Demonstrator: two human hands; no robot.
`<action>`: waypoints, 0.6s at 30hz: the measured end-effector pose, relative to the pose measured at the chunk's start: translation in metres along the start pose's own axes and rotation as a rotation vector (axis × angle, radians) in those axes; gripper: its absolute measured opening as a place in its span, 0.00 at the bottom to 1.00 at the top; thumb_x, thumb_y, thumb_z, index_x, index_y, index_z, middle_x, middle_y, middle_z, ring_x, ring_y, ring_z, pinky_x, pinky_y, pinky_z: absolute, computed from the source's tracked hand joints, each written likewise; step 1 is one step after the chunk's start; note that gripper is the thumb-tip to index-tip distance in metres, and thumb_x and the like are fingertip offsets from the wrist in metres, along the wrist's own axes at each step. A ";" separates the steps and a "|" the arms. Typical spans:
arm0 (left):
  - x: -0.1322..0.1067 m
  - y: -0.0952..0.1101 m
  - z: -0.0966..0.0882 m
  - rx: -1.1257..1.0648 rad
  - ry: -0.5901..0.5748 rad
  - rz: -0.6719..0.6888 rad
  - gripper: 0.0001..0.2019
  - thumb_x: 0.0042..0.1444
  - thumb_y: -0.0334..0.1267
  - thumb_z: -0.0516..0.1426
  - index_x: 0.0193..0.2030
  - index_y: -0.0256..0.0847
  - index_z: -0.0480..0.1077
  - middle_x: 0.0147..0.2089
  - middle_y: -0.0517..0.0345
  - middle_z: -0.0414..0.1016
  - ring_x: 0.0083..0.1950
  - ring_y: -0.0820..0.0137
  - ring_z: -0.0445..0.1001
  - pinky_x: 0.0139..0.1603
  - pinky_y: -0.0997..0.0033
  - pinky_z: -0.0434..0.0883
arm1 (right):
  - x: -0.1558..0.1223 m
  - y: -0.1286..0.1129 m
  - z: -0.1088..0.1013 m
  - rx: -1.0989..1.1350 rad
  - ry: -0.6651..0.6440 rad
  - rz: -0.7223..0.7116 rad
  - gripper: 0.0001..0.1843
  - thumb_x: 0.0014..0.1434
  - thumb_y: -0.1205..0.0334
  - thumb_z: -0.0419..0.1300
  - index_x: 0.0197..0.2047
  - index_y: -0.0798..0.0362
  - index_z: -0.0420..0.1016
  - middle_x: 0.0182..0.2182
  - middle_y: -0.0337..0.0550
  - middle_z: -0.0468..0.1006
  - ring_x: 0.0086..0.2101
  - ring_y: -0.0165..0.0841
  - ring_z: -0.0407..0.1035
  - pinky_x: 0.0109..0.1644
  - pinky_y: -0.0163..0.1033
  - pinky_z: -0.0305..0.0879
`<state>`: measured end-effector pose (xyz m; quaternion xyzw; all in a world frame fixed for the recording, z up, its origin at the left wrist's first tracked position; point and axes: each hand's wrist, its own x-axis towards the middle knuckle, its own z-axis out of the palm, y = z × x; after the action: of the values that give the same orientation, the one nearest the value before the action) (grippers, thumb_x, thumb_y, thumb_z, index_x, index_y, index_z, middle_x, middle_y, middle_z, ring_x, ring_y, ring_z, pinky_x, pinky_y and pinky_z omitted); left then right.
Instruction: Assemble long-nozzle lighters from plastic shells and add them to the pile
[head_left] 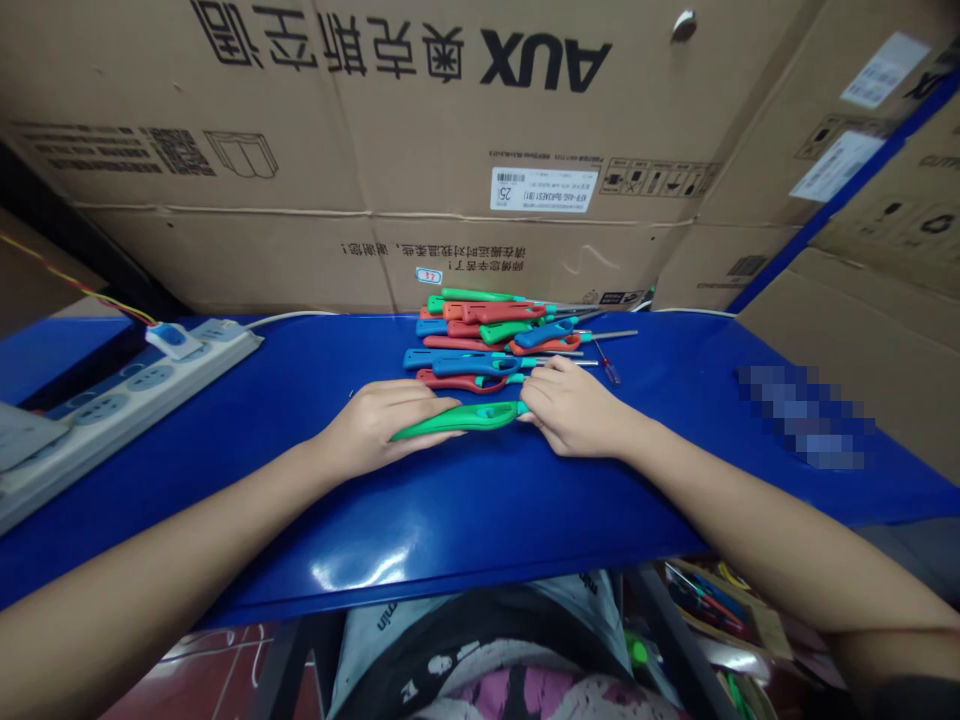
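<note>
A green long-nosed lighter [463,419] lies on the blue table [420,520] between my hands. My left hand [379,424] is curled over its handle end, fingers closed on it. My right hand [574,408] pinches the other end of the same lighter with closed fingertips. Just behind both hands sits a pile of several lighters [495,335] with red, blue and green handles, their metal tips pointing right. A small red screwdriver [607,365] lies at the right side of the pile.
A white power strip [142,385] with a plugged-in cable lies at the table's left. Large cardboard boxes [420,150] form a wall behind the table. More boxes [862,330] stand at the right. Under the table edge there is clutter on the floor.
</note>
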<state>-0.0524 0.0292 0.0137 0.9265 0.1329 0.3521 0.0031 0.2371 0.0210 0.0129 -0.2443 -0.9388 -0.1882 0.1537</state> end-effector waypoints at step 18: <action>0.002 -0.001 0.005 -0.102 -0.050 -0.262 0.14 0.63 0.46 0.62 0.48 0.40 0.79 0.45 0.51 0.84 0.41 0.65 0.84 0.46 0.71 0.79 | 0.002 0.008 -0.003 0.361 -0.002 0.120 0.13 0.68 0.56 0.57 0.50 0.54 0.74 0.45 0.51 0.80 0.47 0.40 0.72 0.52 0.46 0.61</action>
<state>-0.0480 0.0306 0.0106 0.9083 0.2346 0.3318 0.0994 0.2402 0.0269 0.0185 -0.2684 -0.9412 -0.0071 0.2049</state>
